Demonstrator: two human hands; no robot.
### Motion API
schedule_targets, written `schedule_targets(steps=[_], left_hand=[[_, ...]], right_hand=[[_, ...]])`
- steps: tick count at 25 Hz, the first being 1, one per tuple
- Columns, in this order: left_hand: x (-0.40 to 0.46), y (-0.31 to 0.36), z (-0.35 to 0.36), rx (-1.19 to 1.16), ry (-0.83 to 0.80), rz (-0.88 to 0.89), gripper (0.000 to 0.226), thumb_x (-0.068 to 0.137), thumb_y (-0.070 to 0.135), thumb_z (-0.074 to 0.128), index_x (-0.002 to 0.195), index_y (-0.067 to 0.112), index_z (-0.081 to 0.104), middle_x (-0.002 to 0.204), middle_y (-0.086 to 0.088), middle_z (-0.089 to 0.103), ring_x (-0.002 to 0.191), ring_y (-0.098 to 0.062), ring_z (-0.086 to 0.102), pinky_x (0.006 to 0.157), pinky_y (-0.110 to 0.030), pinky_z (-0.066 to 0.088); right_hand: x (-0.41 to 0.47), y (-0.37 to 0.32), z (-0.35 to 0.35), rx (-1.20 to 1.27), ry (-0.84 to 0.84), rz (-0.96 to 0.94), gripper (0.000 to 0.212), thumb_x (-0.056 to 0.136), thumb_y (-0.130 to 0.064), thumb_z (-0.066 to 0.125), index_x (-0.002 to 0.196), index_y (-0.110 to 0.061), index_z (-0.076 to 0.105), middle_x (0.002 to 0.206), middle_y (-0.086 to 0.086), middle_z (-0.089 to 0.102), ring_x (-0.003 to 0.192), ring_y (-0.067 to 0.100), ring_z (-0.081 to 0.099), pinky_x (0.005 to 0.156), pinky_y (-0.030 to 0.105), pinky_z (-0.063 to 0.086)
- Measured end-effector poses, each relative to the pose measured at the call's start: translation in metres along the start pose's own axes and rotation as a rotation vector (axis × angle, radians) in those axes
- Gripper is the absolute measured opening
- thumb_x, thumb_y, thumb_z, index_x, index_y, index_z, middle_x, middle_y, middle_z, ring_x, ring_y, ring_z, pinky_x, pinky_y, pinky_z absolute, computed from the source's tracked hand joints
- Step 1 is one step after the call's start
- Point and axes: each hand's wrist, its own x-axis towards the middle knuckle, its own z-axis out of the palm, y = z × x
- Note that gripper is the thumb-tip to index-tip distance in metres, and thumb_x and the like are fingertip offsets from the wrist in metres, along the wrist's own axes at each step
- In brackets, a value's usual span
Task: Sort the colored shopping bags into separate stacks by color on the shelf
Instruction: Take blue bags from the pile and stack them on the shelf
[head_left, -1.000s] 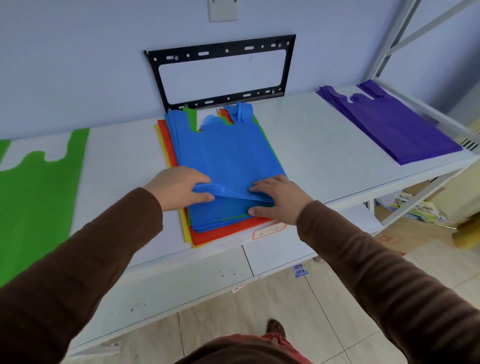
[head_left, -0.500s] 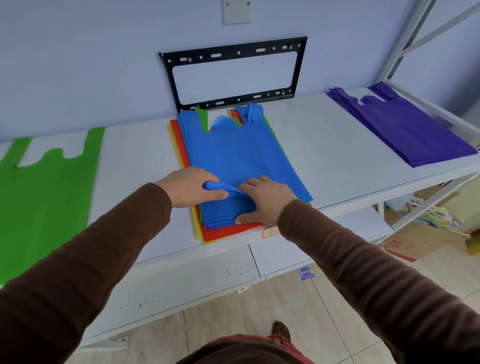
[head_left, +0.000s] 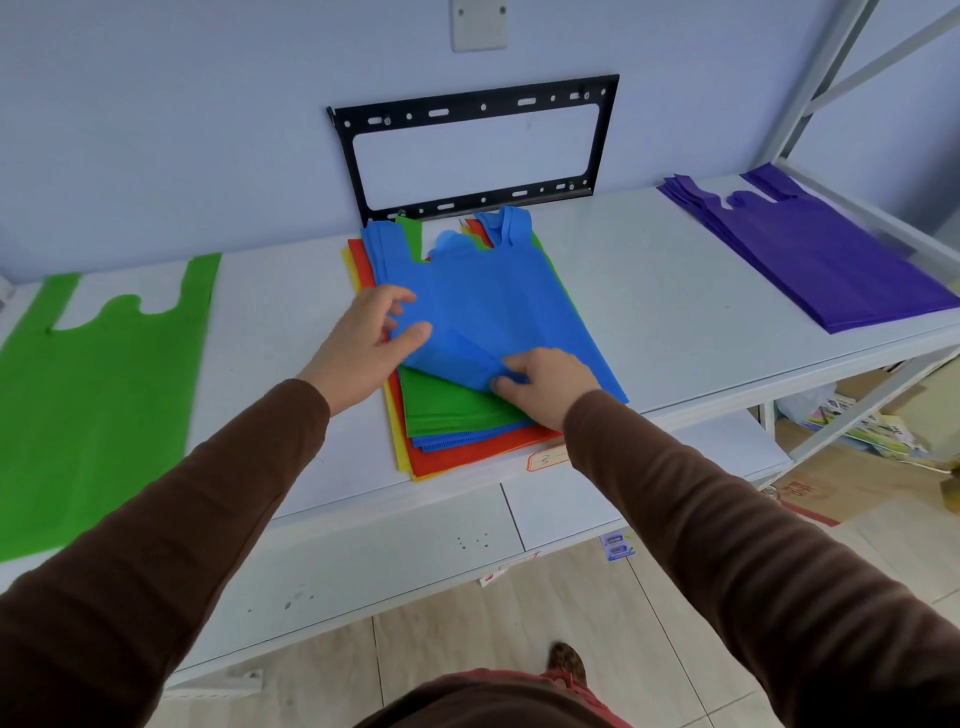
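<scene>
Nearest me, my right hand (head_left: 548, 387) pinches the lifted near edge of the top blue bag (head_left: 498, 306), fingers curled round the fold. At ten o'clock from it, my left hand (head_left: 366, 345) grips the same bag's left edge between thumb and fingers. Under the raised blue bag lies the mixed pile (head_left: 452, 421) on the shelf (head_left: 649, 306): green, then blue, red and yellow edges showing. A green bag (head_left: 93, 395) lies flat at nine o'clock, well apart. The purple stack (head_left: 810, 254) sits at two o'clock, far right. A black wall bracket (head_left: 475, 148) stands at twelve o'clock.
</scene>
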Motion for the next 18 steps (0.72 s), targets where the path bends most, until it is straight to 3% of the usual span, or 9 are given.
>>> schedule_targets(steps=[2,5,7,9,11,13,14,16,18], left_hand=[[0.003,0.003,-0.001,-0.198,0.105,-0.225,0.030,0.098,0.032,0.048,0.119,0.011,0.049,0.109,-0.011,0.061,0.089,-0.020,0.063,0.080,-0.033,0.053],[0.005,0.018,0.000,-0.738,-0.095,-0.599,0.042,0.100,0.042,0.046,0.131,0.017,0.034,0.108,-0.025,0.066,0.079,-0.030,0.072,0.069,-0.038,0.061],[0.009,0.027,0.006,-0.980,-0.260,-0.682,0.063,0.094,0.053,0.053,0.144,0.035,0.020,0.134,-0.025,0.054,0.093,-0.039,0.072,0.071,-0.043,0.062],[0.014,0.034,0.014,-1.044,-0.286,-0.655,0.084,0.096,0.030,0.059,0.154,0.040,-0.001,0.151,-0.016,0.039,0.102,-0.039,0.069,0.076,-0.044,0.061],[0.022,0.040,0.020,-1.095,-0.230,-0.652,0.075,0.098,-0.001,0.047,0.157,0.026,0.009,0.149,-0.014,0.043,0.103,-0.034,0.067,0.074,-0.037,0.062],[0.027,0.039,0.018,-1.297,-0.164,-0.704,0.055,0.098,-0.008,0.040,0.150,0.008,0.032,0.134,-0.021,0.054,0.096,-0.034,0.067,0.063,-0.032,0.062],[0.029,0.037,0.015,-1.404,-0.144,-0.724,0.048,0.098,-0.007,0.041,0.144,0.005,0.040,0.125,-0.023,0.058,0.092,-0.034,0.070,0.060,-0.029,0.061],[0.028,0.035,0.008,-1.506,-0.128,-0.753,0.041,0.098,-0.005,0.043,0.138,0.004,0.048,0.115,-0.025,0.063,0.086,-0.035,0.073,0.059,-0.027,0.060],[0.025,0.035,0.005,-1.442,-0.138,-0.758,0.042,0.098,-0.005,0.044,0.139,0.002,0.046,0.114,-0.024,0.063,0.082,-0.033,0.074,0.057,-0.025,0.059]], right_hand=[[0.005,0.003,-0.005,0.166,0.006,0.044,0.032,0.092,-0.041,0.053,0.074,-0.016,0.060,0.065,-0.001,0.054,0.065,0.020,0.053,0.063,0.032,0.043],[0.007,0.006,-0.012,0.338,0.014,0.048,0.035,0.094,-0.036,0.054,0.068,-0.013,0.053,0.062,0.003,0.046,0.057,0.019,0.046,0.059,0.032,0.038],[0.001,0.007,-0.012,0.299,-0.034,-0.063,0.032,0.096,-0.041,0.050,0.079,-0.017,0.063,0.073,0.006,0.062,0.069,0.021,0.059,0.069,0.036,0.049],[-0.007,0.009,-0.009,0.281,-0.023,-0.142,0.038,0.094,-0.054,0.047,0.105,-0.025,0.069,0.102,-0.002,0.071,0.096,0.013,0.064,0.088,0.032,0.050],[-0.012,0.019,-0.018,0.462,0.222,0.021,0.046,0.091,-0.061,0.045,0.111,-0.026,0.068,0.112,-0.005,0.068,0.105,0.010,0.061,0.092,0.028,0.046],[-0.015,0.043,-0.035,0.477,0.541,0.276,0.049,0.094,-0.057,0.038,0.103,-0.018,0.067,0.098,0.004,0.067,0.094,0.022,0.063,0.083,0.034,0.048],[-0.019,0.057,-0.043,0.452,0.590,0.379,0.051,0.096,-0.054,0.033,0.102,-0.014,0.064,0.093,0.009,0.066,0.089,0.029,0.062,0.079,0.037,0.049],[-0.025,0.072,-0.053,0.645,0.464,0.512,0.058,0.097,-0.058,0.026,0.113,-0.012,0.057,0.083,0.013,0.066,0.076,0.029,0.063,0.068,0.037,0.051],[-0.026,0.070,-0.059,1.028,0.162,0.581,0.062,0.093,-0.069,0.027,0.125,-0.020,0.047,0.085,0.014,0.071,0.068,0.026,0.067,0.058,0.031,0.054]])
